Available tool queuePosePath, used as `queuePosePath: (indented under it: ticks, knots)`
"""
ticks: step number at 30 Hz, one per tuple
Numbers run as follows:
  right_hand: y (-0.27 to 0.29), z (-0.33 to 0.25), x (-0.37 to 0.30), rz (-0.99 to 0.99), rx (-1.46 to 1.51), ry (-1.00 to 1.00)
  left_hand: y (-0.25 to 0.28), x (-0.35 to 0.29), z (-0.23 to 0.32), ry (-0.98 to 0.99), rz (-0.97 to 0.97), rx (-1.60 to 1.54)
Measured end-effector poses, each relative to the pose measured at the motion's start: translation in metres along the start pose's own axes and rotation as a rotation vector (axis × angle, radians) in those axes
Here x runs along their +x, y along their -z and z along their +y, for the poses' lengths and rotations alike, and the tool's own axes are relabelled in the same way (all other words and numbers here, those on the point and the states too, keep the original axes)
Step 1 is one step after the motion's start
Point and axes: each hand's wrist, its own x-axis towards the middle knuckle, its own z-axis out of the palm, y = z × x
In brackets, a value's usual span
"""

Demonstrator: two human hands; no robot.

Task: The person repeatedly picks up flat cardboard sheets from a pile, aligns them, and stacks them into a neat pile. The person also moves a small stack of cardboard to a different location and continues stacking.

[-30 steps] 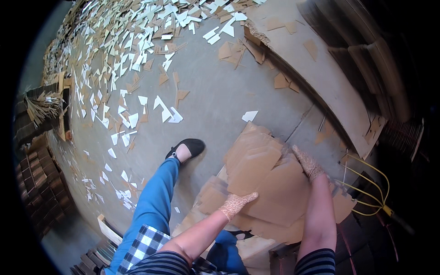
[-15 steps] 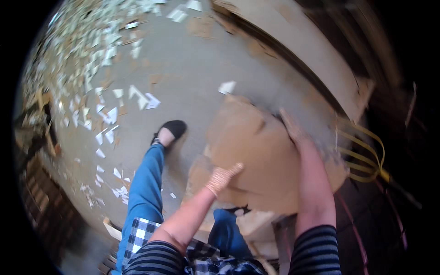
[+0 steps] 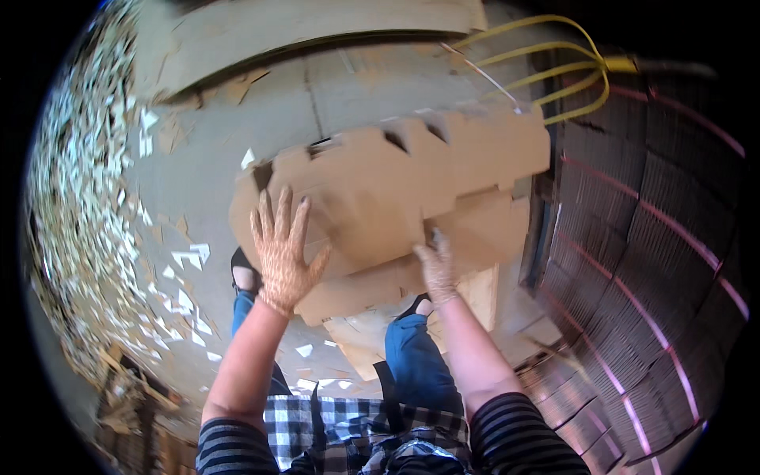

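Note:
Flat brown cardboard die-cut sheets (image 3: pixel 356 190), seemingly several in a stack, lie in front of me with notched edges. My left hand (image 3: pixel 283 249), in a tan textured glove, rests open on their left part with fingers spread. My right hand (image 3: pixel 435 267), also gloved, touches the cardboard beside a step-shaped cutout. Its fingers point forward and look apart, slightly blurred, with nothing plainly held. Under the near edge of the cardboard a pale wooden board (image 3: pixel 479 297) shows between and beside my legs.
White and brown paper scraps (image 3: pixel 87 182) cover the floor at left. A long pale board or stack (image 3: pixel 317 24) lies at the far side. A yellow strap-like tool with loops (image 3: pixel 609 63) is at far right. Strapped stacks of cardboard (image 3: pixel 665 229) stand at right.
My view and body have turned to the right, and the cardboard now lies crosswise before me. My left hand has opened flat on it; my right hand has moved from the far edge to the near side.

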Motion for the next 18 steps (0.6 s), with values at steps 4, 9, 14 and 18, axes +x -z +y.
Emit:
queuePosePath:
  ticks: [4, 9, 14, 18]
  knots:
    - [-0.037, 0.021, -0.006, -0.004, 0.156, -0.027, -0.034, 0.053, 0.030, 0.035, -0.268, 0.304]
    - [-0.014, 0.041, 0.007, -0.061, -0.052, 0.032, -0.056, 0.053, 0.040, 0.065, -0.326, 0.481]
    - [0.037, 0.070, -0.026, -0.010, 0.061, -0.100, -0.040, 0.057, 0.032, -0.021, -0.373, 0.451]
    - [0.095, 0.136, -0.091, -0.113, -0.066, -0.277, -0.028, 0.029, 0.062, -0.075, -0.249, 0.499]
